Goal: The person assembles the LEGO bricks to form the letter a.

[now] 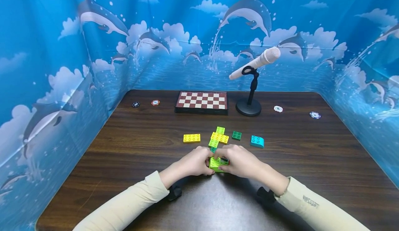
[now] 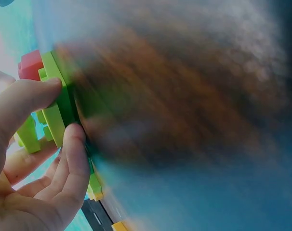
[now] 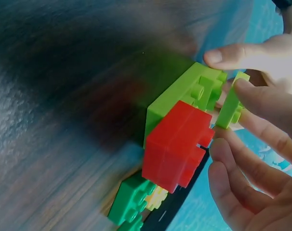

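A dark wooden table [image 1: 149, 134] stands before a blue dolphin curtain [image 1: 187, 12]; over my remote feed, just below the frame's centre, the person's left hand [image 1: 198, 161] grips a lime block [image 3: 167, 98], probably to steady it, while the right hand [image 1: 239, 160] pinches a thin lime piece [image 3: 227, 109] near its studs, seemingly for lining up. The block looks bright and smooth-sided, with a red brick [image 3: 171, 144] at one end.

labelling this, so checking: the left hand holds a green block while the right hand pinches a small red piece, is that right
The colour is wrong: the small piece the right hand pinches is lime green, not red, as the right wrist view shows.
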`<state>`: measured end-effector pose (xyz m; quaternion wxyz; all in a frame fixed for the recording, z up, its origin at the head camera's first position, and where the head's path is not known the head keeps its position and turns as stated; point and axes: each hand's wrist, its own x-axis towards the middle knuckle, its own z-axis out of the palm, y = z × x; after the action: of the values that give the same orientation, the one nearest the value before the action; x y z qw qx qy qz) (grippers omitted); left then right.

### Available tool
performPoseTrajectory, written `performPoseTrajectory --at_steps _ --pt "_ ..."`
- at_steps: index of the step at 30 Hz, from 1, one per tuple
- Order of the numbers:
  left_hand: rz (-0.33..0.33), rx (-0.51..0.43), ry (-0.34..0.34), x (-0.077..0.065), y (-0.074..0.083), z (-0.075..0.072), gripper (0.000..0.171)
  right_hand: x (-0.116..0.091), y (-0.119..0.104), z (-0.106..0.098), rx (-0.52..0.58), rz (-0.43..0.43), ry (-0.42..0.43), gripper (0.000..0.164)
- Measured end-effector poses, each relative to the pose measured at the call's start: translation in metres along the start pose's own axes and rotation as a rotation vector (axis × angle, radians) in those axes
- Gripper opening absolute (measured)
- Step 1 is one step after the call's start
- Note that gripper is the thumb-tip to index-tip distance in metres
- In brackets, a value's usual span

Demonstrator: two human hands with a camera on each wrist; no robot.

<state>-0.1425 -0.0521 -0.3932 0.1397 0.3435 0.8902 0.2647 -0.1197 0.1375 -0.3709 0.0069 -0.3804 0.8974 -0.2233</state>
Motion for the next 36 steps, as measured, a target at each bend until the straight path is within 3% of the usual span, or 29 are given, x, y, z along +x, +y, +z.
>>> performPoseTrajectory --at_steps 14,21,36 --pt "0.010 0.014 -0.017 0.004 0.001 0.001 0.018 0.002 -0.005 0.005 -0.070 0.014 0.019 0.020" --pt "0.001 0.012 -0.019 0.004 0.001 0.000 0.017 0.006 -0.011 0.007 -0.192 -0.009 0.032 0.019" --pt "0.004 0.028 -0.003 -0.001 0.005 -0.001 0.016 0.005 -0.017 0.011 -0.280 -0.032 0.044 0.022"
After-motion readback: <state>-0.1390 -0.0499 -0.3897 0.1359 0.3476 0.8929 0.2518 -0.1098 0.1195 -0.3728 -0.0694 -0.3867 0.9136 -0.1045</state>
